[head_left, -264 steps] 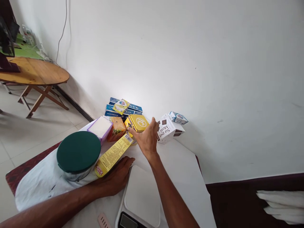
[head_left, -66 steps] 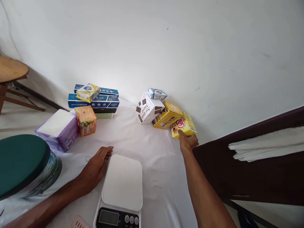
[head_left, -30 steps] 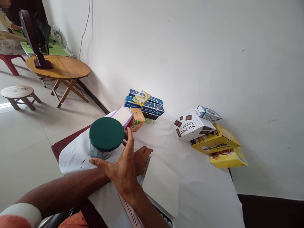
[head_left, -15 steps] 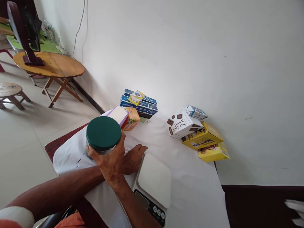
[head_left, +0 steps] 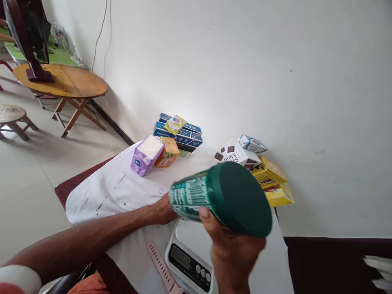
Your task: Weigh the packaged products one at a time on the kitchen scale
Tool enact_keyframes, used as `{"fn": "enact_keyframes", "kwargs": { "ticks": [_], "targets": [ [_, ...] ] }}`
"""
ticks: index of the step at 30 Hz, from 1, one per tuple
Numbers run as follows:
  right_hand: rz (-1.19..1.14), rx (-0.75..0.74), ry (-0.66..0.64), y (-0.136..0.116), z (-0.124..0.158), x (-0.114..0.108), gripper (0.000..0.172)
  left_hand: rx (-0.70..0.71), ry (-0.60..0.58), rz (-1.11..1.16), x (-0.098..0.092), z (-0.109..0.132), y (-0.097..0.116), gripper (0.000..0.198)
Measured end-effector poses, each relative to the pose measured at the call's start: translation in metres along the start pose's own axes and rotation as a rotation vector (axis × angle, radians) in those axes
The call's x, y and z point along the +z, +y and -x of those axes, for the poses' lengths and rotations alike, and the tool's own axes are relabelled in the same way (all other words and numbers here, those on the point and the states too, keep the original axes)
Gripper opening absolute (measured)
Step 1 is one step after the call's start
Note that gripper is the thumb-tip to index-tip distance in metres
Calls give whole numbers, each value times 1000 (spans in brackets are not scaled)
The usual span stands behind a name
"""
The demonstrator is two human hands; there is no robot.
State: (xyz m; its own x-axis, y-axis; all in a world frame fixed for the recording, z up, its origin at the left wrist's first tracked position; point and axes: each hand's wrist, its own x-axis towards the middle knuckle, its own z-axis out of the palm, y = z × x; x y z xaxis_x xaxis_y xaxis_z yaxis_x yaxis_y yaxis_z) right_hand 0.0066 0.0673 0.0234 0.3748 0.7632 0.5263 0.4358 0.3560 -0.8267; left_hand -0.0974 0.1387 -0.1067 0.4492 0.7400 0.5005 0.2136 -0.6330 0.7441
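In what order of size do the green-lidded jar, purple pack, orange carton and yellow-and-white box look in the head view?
1. Green-lidded jar, though held nearer the camera, which enlarges it
2. Purple pack
3. Orange carton
4. Yellow-and-white box

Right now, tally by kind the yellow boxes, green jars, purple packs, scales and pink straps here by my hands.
Yellow boxes: 3
Green jar, in your right hand: 1
Purple pack: 1
Scale: 1
Pink strap: 1
Total: 7
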Motion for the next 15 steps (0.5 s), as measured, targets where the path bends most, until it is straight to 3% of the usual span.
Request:
{"fn": "enact_keyframes", "kwargs": {
  "ticks": [3, 7, 15],
  "targets": [
    [55, 95, 66, 17, -4, -29, 71, -56, -3, -35, 5, 5, -4, 29],
    [110, 215, 91, 38, 2, -55, 85, -111, -2, -68, 10, 10, -8, 46],
    [141, 270, 45, 64, 17, -66, 94, -117, -2, -40, 10, 10, -10, 43]
  ]
}}
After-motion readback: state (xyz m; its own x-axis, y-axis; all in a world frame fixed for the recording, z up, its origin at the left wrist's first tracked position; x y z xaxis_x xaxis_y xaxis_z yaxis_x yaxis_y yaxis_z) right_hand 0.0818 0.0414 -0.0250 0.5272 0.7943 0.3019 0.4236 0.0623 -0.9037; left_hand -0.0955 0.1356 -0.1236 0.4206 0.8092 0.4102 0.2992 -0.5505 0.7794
